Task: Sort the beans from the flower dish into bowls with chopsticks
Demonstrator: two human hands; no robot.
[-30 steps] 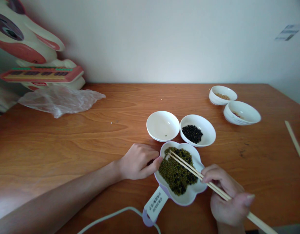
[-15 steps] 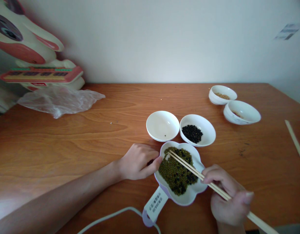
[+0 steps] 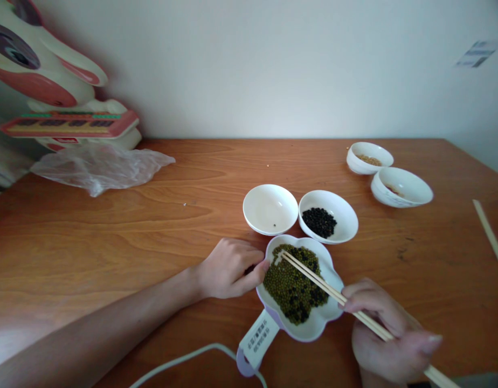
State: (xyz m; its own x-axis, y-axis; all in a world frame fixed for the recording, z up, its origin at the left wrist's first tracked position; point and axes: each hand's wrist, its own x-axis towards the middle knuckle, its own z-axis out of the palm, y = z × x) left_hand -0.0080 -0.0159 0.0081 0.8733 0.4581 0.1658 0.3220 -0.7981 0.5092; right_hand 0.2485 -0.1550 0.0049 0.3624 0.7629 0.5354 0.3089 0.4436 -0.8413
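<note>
My right hand point(image 3: 390, 328) is closed around a pair of wooden chopsticks point(image 3: 319, 281). Their tips rest together in the upper left of a flower-shaped dish point(image 3: 333, 275) with a handle. Green mung beans point(image 3: 281, 285) mixed with black beans point(image 3: 299, 312) cover most of its floor. Whether a bean sits between the tips is too small to tell. At the dish's left rim, my left hand point(image 3: 235, 269) is closed, thumb and curled fingers on the edge. Just beyond stand a white bowl point(image 3: 263, 207) with one tiny bean and a bowl point(image 3: 344, 215) holding black beans point(image 3: 319, 222).
Two more white bowls, one with tan grains point(image 3: 370, 160) and one with brownish bits point(image 3: 394, 189), stand at the back right. A wooden stick point(image 3: 489, 231) lies far right. Left are a plastic bag point(image 3: 103, 167) and a toy keyboard point(image 3: 71, 126). A white cable point(image 3: 192, 353) runs under the handle.
My right hand has shifted slightly to the right, and the chopstick tips have slid a little right among the beans. My left hand and the dish have stayed put.
</note>
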